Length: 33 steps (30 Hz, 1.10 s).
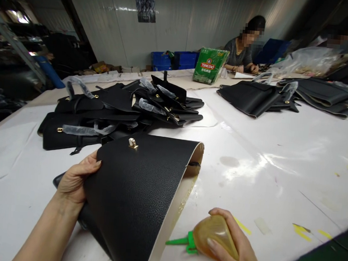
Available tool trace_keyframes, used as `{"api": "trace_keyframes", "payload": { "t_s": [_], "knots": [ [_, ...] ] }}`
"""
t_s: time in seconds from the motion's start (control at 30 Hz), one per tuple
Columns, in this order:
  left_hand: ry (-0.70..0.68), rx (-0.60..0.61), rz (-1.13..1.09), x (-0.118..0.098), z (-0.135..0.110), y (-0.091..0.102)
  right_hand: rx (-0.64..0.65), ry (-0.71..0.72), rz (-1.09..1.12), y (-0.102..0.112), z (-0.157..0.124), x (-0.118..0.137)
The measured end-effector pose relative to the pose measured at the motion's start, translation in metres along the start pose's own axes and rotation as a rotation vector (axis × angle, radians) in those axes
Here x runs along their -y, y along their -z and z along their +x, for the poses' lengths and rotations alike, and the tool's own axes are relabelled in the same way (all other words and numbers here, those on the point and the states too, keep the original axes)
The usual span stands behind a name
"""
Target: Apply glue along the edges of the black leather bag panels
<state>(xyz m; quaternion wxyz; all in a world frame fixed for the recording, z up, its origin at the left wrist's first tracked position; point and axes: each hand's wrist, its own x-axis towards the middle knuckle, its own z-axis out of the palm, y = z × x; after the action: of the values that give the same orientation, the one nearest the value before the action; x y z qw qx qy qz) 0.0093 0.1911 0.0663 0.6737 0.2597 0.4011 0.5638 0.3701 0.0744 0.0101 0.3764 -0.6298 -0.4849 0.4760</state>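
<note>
My left hand (75,181) grips the left edge of a curved black leather bag panel (136,192), which has a small gold clasp (133,143) near its top and a pale beige lining along its right edge. My right hand (232,247) is wrapped round a soft amber glue bottle (214,232), whose green nozzle (180,241) points left at the panel's lower edge. Both rest low over the white table (280,155).
A heap of black bag pieces (118,110) with plastic-wrapped handles lies behind the panel. More black panels (255,97) lie at the back right. A green Tsingtao carton (211,66) stands at the far edge. A seated person (242,51) works there.
</note>
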Motion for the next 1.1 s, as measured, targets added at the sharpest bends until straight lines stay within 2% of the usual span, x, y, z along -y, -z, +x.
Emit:
{"api": "trace_keyframes", "payload": {
  "t_s": [0.13,0.27,0.4,0.43,0.53,0.57,0.7,0.73,0.83,0.87,1.0,1.1],
  "knots": [
    [-0.009,-0.013,-0.037,-0.001,-0.002,-0.003,-0.039,-0.054,-0.04,0.003,0.0,0.0],
    [-0.026,-0.058,-0.042,0.0,-0.003,-0.006,0.005,-0.03,-0.01,0.001,0.0,0.0],
    [-0.044,-0.064,-0.029,0.001,-0.004,-0.005,-0.08,-0.019,-0.038,-0.001,0.0,-0.006],
    [-0.047,-0.056,-0.024,0.001,-0.004,-0.005,-0.056,0.0,-0.046,-0.002,-0.001,-0.009],
    [-0.055,-0.033,-0.014,0.0,-0.004,-0.004,0.143,0.086,-0.039,-0.004,-0.004,-0.015],
    [-0.057,-0.03,-0.01,0.0,-0.004,-0.004,0.166,0.095,-0.037,-0.006,-0.005,-0.016],
    [-0.087,-0.011,-0.005,0.0,-0.004,-0.004,-0.016,0.012,-0.066,-0.01,-0.009,-0.014],
    [-0.095,-0.007,-0.003,0.001,-0.005,-0.003,0.0,0.002,-0.059,-0.011,-0.011,-0.013],
    [-0.107,-0.034,0.007,0.002,-0.009,0.003,0.192,0.031,-0.013,-0.014,-0.016,-0.013],
    [-0.112,-0.049,0.013,0.002,-0.011,0.005,0.213,0.035,-0.005,-0.015,-0.018,-0.014],
    [-0.131,-0.027,0.026,0.0,-0.018,0.015,0.078,-0.007,-0.019,-0.018,-0.021,-0.014],
    [-0.06,-0.057,-0.016,-0.003,-0.021,0.019,0.114,0.036,0.005,-0.023,-0.025,-0.013]
  ]
}}
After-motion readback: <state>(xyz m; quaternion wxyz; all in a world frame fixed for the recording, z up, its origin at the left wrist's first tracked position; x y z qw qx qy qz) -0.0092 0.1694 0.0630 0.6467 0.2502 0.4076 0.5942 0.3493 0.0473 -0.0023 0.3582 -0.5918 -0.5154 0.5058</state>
